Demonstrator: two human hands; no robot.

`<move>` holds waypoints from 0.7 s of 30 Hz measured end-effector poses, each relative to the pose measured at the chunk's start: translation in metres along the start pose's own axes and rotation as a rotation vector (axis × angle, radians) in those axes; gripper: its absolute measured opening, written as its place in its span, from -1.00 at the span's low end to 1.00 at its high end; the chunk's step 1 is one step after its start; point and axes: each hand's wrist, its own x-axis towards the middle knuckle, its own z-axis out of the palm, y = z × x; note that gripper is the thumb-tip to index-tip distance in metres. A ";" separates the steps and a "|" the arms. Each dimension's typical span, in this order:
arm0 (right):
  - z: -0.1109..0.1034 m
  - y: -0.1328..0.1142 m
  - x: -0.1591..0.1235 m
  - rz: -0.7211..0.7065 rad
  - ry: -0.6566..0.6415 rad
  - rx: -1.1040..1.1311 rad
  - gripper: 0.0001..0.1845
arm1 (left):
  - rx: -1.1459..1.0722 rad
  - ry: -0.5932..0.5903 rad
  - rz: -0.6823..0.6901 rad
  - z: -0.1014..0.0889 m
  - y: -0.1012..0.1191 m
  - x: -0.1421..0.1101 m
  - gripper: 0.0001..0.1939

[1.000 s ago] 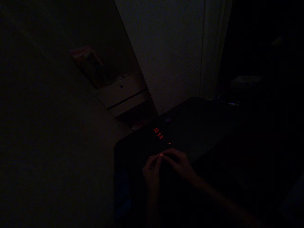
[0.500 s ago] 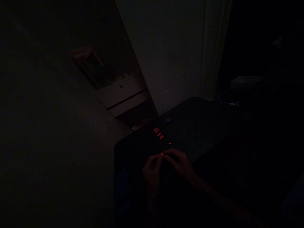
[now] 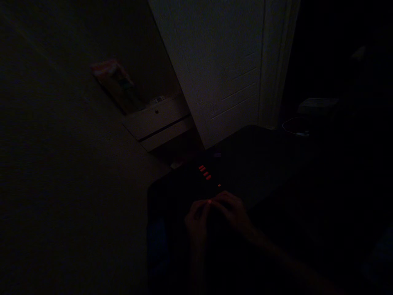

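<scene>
The room is very dark. My left hand and my right hand meet over a black table, their fingertips pinched together around a small orange-red piece. Just beyond the hands, a short row of several similar orange-red pieces lies on the table. A single tiny orange speck sits between that row and my hands. I cannot make out what the pieces are.
A white door stands behind the table. A low pale drawer unit is on the floor at the left, with a pinkish package leaning behind it. A white cable lies at the right.
</scene>
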 end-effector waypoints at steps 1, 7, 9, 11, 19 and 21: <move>0.000 0.000 0.000 -0.002 0.004 -0.003 -0.79 | 0.002 0.000 0.001 0.000 0.000 0.000 -0.80; 0.000 -0.002 0.000 -0.015 0.020 -0.012 -0.78 | -0.010 -0.024 -0.004 0.001 0.001 0.000 -0.79; 0.000 -0.002 -0.001 -0.015 0.023 -0.018 -0.79 | -0.018 -0.032 0.000 0.000 0.002 0.001 -0.80; 0.000 -0.001 -0.001 -0.019 0.028 -0.019 -0.79 | -0.017 -0.042 -0.002 0.000 0.002 0.001 -0.81; -0.001 -0.001 -0.003 -0.031 0.002 -0.008 -0.83 | -0.028 -0.022 -0.023 0.001 0.000 0.000 -0.79; 0.000 -0.002 -0.002 -0.038 -0.011 0.007 -0.83 | -0.027 -0.014 -0.042 0.001 -0.001 -0.001 -0.79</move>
